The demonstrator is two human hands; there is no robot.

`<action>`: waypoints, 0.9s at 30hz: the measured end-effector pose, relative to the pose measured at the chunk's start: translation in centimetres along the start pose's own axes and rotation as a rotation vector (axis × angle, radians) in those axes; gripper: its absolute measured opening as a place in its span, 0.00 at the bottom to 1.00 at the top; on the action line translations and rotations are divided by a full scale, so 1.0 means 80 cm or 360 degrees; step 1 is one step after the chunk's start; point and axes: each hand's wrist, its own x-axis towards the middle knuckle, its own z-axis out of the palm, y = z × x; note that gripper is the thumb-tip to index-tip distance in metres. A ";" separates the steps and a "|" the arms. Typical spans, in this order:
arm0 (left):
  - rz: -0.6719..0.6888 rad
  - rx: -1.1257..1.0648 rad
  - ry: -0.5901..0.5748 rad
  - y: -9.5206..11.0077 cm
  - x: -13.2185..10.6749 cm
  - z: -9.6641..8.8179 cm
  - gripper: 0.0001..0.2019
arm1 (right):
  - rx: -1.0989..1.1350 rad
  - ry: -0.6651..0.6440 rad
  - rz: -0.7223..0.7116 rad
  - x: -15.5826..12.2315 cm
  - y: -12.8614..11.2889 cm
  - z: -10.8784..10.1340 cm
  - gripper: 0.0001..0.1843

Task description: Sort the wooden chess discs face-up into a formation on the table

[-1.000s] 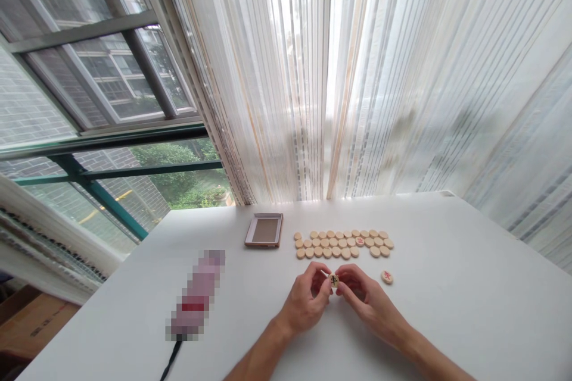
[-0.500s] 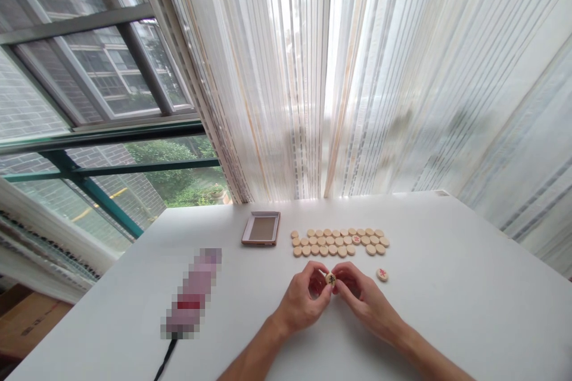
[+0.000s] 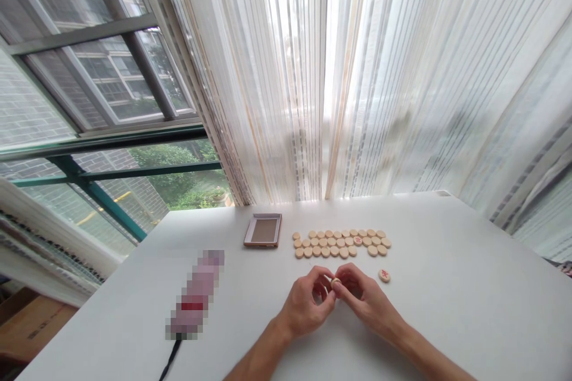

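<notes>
Both hands meet over the white table [image 3: 447, 309] near its front. My left hand [image 3: 308, 309] and my right hand [image 3: 364, 300] pinch one small round wooden game piece [image 3: 335, 281] between their fingertips, and it is tilted so that mostly its rim shows. Just beyond my hands lie several similar wooden discs [image 3: 342, 242] packed in rows, one with a red mark facing up. A single disc with a red character [image 3: 384, 275] lies apart, to the right of my right hand.
A small shallow box with a brown rim [image 3: 263, 230] sits left of the discs. A blurred oblong object with a black cable [image 3: 194, 297] lies at the table's left. Sheer striped curtains [image 3: 357, 71] hang behind the table; a window is at the left.
The piece between my fingers has turned from face-up, showing a dark character, to nearly edge-on. My hands have stayed in about the same place.
</notes>
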 end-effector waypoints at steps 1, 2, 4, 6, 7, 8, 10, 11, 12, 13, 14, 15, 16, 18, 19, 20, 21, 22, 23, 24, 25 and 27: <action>-0.0005 0.0003 0.0004 0.000 0.000 0.000 0.11 | -0.0011 -0.0007 0.0000 -0.001 0.000 0.000 0.15; -0.0013 -0.0002 0.0009 0.001 0.000 0.000 0.12 | -0.0012 -0.0016 0.0000 -0.001 0.001 0.000 0.15; -0.0026 -0.0024 0.0017 0.002 0.000 0.000 0.12 | 0.0012 -0.0033 -0.0002 -0.002 0.002 0.000 0.15; -0.0032 -0.0045 0.0022 0.003 0.000 0.000 0.12 | 0.0055 -0.0041 -0.0005 -0.003 0.004 -0.001 0.15; -0.0033 -0.0053 0.0027 0.003 0.001 0.000 0.11 | 0.0082 -0.0037 -0.0005 -0.003 0.005 -0.001 0.14; -0.0034 -0.0060 0.0034 0.003 0.001 0.000 0.11 | 0.0110 -0.0029 -0.0005 -0.003 0.006 -0.001 0.14; -0.0036 -0.0082 0.0043 0.004 0.002 -0.001 0.11 | 0.0159 -0.0010 -0.0003 -0.003 0.008 0.000 0.14; -0.0036 -0.0092 0.0046 0.004 0.002 -0.001 0.11 | 0.0174 -0.0006 -0.0002 -0.003 0.008 0.000 0.14; -0.0033 -0.0100 0.0050 0.004 0.003 -0.001 0.11 | 0.0178 -0.0006 -0.0002 -0.003 0.008 0.000 0.15; -0.0030 -0.0105 0.0055 0.004 0.003 -0.002 0.11 | 0.0173 -0.0011 -0.0003 -0.003 0.007 0.000 0.15; -0.0027 -0.0108 0.0058 0.005 0.004 -0.002 0.11 | 0.0163 -0.0014 -0.0006 -0.003 0.006 0.000 0.15; -0.0026 -0.0112 0.0060 0.005 0.004 -0.002 0.11 | 0.0149 -0.0017 -0.0011 -0.003 0.004 0.000 0.15; -0.0027 -0.0116 0.0060 0.005 0.004 -0.002 0.11 | 0.0134 -0.0019 -0.0019 -0.003 0.003 0.000 0.15; -0.0036 -0.0123 0.0060 0.004 0.004 -0.002 0.10 | 0.0100 -0.0020 -0.0040 -0.003 0.002 -0.001 0.14; -0.0044 -0.0123 0.0061 0.004 0.004 -0.002 0.10 | 0.0084 -0.0017 -0.0050 -0.003 0.002 0.000 0.14; -0.0053 -0.0122 0.0062 0.003 0.003 -0.002 0.10 | 0.0068 -0.0013 -0.0057 -0.003 0.003 0.000 0.13; -0.0062 -0.0121 0.0062 0.002 0.003 -0.002 0.11 | 0.0054 -0.0005 -0.0065 -0.003 0.004 0.000 0.12; -0.0069 -0.0122 0.0062 0.001 0.003 -0.001 0.11 | 0.0043 0.0002 -0.0073 -0.003 0.006 0.000 0.12; -0.0074 -0.0125 0.0060 0.001 0.002 -0.001 0.11 | 0.0036 0.0008 -0.0079 -0.003 0.008 0.001 0.11; -0.0074 -0.0132 0.0055 0.000 0.002 -0.001 0.11 | 0.0029 0.0012 -0.0085 -0.003 0.009 0.001 0.11; -0.0072 -0.0139 0.0052 0.000 0.002 -0.001 0.11 | 0.0024 0.0013 -0.0090 -0.003 0.010 0.001 0.10; -0.0066 -0.0150 0.0051 0.001 0.003 -0.002 0.11 | 0.0016 0.0016 -0.0098 -0.003 0.010 0.001 0.10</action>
